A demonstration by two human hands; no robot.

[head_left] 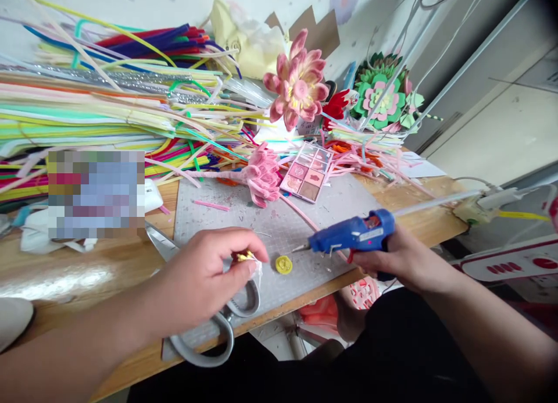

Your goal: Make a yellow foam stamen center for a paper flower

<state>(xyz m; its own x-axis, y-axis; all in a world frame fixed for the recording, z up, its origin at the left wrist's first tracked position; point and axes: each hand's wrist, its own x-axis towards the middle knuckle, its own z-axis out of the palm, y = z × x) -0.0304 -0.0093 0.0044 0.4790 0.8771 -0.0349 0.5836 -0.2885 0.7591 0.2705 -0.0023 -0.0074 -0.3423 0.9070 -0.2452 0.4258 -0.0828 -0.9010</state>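
My right hand (394, 255) is wrapped round a blue hot glue gun (355, 237), its nozzle aimed left. Just past the nozzle tip, a small round yellow coil (283, 264) lies on the grey cutting mat (279, 295). My left hand (218, 266) pinches a little bunch of yellow-tipped white stamens (246, 257) between thumb and fingers, left of the coil. Beneath that hand lies a pair of grey-handled scissors (226, 327), partly covered by it, with the handles over the table's front edge.
Behind the mat's middle lie a pink pipe-cleaner flower (261, 175) and an open makeup palette (307, 173). A larger pink flower (300, 88) stands behind them. Bundles of coloured pipe cleaners (87, 121) fill the back left. A power strip (475, 208) sits at the right edge.
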